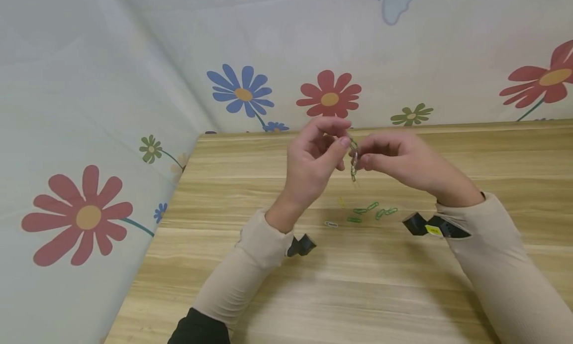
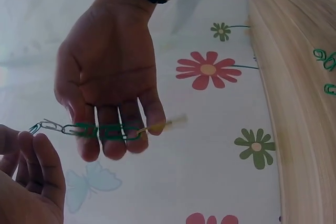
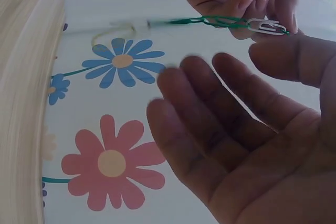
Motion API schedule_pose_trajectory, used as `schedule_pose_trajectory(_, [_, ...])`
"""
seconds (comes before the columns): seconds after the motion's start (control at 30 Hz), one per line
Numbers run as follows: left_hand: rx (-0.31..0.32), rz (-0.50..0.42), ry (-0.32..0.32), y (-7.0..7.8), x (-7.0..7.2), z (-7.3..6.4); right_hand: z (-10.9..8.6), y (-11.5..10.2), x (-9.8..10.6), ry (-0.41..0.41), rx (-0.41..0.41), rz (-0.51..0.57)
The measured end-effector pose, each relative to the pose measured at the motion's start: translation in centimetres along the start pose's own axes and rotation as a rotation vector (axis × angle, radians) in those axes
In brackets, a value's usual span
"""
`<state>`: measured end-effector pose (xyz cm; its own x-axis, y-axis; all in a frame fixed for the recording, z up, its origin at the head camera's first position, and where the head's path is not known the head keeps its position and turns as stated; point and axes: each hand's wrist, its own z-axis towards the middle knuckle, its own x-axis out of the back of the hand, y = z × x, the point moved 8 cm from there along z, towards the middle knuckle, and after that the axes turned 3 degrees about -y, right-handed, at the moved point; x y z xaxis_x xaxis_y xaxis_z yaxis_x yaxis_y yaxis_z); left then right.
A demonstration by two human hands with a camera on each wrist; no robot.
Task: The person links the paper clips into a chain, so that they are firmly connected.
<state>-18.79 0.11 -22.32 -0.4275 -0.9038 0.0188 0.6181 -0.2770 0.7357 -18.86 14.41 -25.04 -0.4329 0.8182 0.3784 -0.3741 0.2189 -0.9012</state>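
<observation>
"Where is the chain of paper clips (image 1: 353, 171) to be found?"

"It is held up over the worktop (image 1: 224, 184), between the two hands. Its upper end is pinched in the grip of the left hand (image 1: 315, 160). Nothing is grasped by the right hand (image 1: 405, 160): that grip is released, the fingers loosely extended."

"Which relation is to be watched?"

"The line of the chain against the right grip, it would be judged. As seen from the head, the chain is hung from the left grip towards 6 o'clock, its long axis set close to 12-to-6, and the right fingertips are placed at about 4 o'clock from the pinch, just beside its length. Whether the chain is touched by them cannot be told."

"And the order of the links?"

"A white clip (image 3: 265, 26) is set near the pinched end, green clips (image 2: 84, 129) are linked beyond it, and a blurred yellow clip (image 2: 165, 125) is hung at the free end."

"What is carried by the worktop?"

"Loose green clips (image 1: 354, 219), with a loose white clip (image 1: 332, 224) at the group's 8 o'clock and what seems a loose yellow clip (image 1: 341, 202) at its 10. All are scattered towards 6 o'clock from the hands, on pale wood grain."

"And the room?"

"At 12 and 9 o'clock the worktop is bounded by a pale backdrop (image 1: 268, 45) printed with flowers."
</observation>
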Motion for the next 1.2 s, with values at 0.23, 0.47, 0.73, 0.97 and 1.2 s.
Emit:
schedule_pose_trajectory(0.23, [0.040, 0.046, -0.054, 0.0, -0.6, -0.2, -0.4, -0.8, 0.3, 0.075, 0.052, 0.111])
schedule_pose_trajectory(0.47, [0.036, 0.060, -0.050, 0.0, -0.5, -0.3, 0.0, -1.3, -0.8, -0.041, 0.182, 0.279])
schedule_pose_trajectory(0.73, [0.002, 0.055, -0.050, 0.3, -0.4, -0.1, 0.0, -0.9, -0.9, -0.070, 0.140, 0.348])
schedule_pose_trajectory(0.97, [0.072, 0.056, -0.086, -1.0, -0.6, -0.2, -0.7, -0.9, 0.2, -0.026, 0.101, 0.355])
schedule_pose_trajectory(1.2, [0.463, 0.313, -0.367, -7.6, -1.6, -2.0, -1.4, -1.3, 1.3, 0.007, 0.156, 0.424])
